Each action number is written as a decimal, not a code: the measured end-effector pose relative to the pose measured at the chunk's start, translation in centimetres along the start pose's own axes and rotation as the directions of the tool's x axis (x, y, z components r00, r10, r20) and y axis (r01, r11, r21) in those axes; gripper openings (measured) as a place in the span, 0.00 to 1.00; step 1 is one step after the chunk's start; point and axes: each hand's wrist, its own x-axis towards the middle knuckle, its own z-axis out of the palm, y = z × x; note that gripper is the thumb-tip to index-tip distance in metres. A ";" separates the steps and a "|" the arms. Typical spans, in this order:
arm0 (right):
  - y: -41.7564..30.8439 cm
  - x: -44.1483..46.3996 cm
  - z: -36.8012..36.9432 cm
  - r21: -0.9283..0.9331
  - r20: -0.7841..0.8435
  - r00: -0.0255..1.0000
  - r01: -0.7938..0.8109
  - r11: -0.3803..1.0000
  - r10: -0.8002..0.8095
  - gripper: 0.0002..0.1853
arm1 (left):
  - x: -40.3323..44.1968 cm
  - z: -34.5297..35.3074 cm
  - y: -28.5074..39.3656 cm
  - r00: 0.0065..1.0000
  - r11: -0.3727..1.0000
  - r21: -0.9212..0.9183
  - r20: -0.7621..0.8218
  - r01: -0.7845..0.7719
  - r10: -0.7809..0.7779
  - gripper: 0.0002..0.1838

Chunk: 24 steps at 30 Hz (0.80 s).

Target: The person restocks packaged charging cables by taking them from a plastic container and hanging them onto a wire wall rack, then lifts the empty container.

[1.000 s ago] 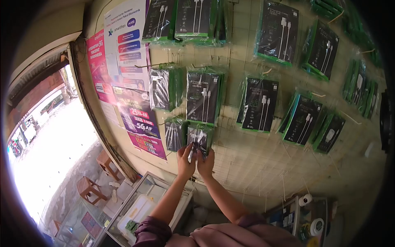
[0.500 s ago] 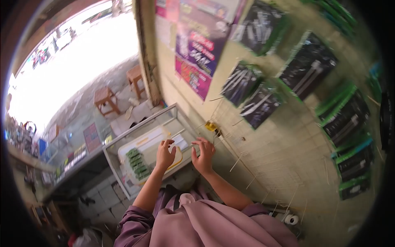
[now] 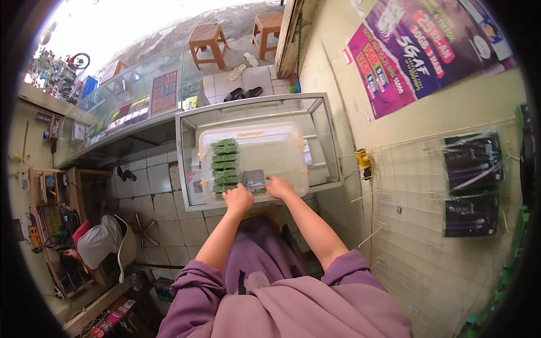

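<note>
"Hands?"
"Arms stretched forward: left hand (image 3: 238, 200) curled, can't tell if gripping; right hand (image 3: 280, 187) loosely open, both at the grey packet (image 3: 255, 179) on the plastic box (image 3: 284, 149)."
"Room?"
"Green packs (image 3: 225, 163) crowd its left; box top's open rightward."

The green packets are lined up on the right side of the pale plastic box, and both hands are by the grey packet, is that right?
Not quite. In the head view, the green packets are lined up on the left side of the pale plastic box, not the right. The left hand and right hand are both by the grey packet, as you said.
</note>
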 end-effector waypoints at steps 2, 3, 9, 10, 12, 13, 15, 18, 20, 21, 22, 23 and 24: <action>-0.6 1.7 1.0 -0.080 0.079 0.995 -0.051 0.995 0.057 0.27 | 0.5 -0.2 0.9 0.999 0.999 -0.022 0.007 0.036 -0.035 0.21; -0.1 3.1 2.3 -0.084 0.083 0.995 -0.049 0.995 0.056 0.27 | 0.7 -0.3 1.1 0.998 0.997 -0.044 0.006 0.062 -0.062 0.21; -0.5 5.9 4.4 0.259 -0.042 0.998 -0.024 0.966 0.036 0.22 | 0.5 0.1 0.2 1.000 0.990 -0.142 0.012 -0.005 0.007 0.21; -1.3 5.0 3.2 0.338 -0.051 0.994 -0.077 0.938 0.100 0.21 | 0.2 -0.4 0.0 0.999 0.977 -0.211 0.048 -0.011 0.022 0.20; -2.7 2.9 0.8 0.426 -0.072 0.984 -0.119 0.897 0.165 0.20 | -0.8 -1.1 -0.4 0.990 0.954 -0.273 -0.103 -0.119 0.094 0.21; -2.7 1.4 -0.5 0.375 -0.192 0.979 0.015 0.927 0.062 0.20 | -1.2 -1.7 -0.4 0.958 0.917 -0.327 -0.245 -0.226 0.149 0.23; -2.6 -2.1 -3.9 0.304 -0.334 0.942 0.142 0.942 -0.034 0.19 | -1.5 -3.4 -0.3 0.926 0.869 -0.340 -0.244 -0.359 0.287 0.29; -2.7 -8.4 -9.9 0.131 -0.259 0.896 0.402 0.906 -0.360 0.25 | -3.3 -7.0 1.9 0.780 0.720 -0.304 -0.302 -0.624 0.548 0.40; -3.8 -13.9 -14.2 0.106 -0.278 0.885 0.416 0.903 -0.374 0.30 | -5.5 -10.1 4.2 0.644 0.586 -0.268 -0.329 -0.765 0.691 0.50; -4.4 -16.9 -16.1 0.092 -0.258 0.880 0.433 0.897 -0.399 0.36 | -6.8 -11.3 5.5 0.611 0.556 -0.254 -0.334 -0.791 0.717 0.50; -4.8 -19.1 -17.9 0.048 -0.211 0.891 0.420 0.906 -0.402 0.45 | -8.2 -12.4 6.7 0.537 0.488 -0.224 -0.310 -0.843 0.785 0.49; -5.0 -21.4 -19.2 0.039 -0.251 0.888 0.406 0.913 -0.384 0.45 | -9.4 -13.5 8.0 0.455 0.414 -0.193 -0.281 -0.889 0.845 0.49; -5.0 -23.8 -20.3 0.116 -0.302 0.873 0.432 0.895 -0.382 0.44 | -10.7 -14.2 9.1 0.351 0.335 -0.107 -0.305 -0.936 0.885 0.42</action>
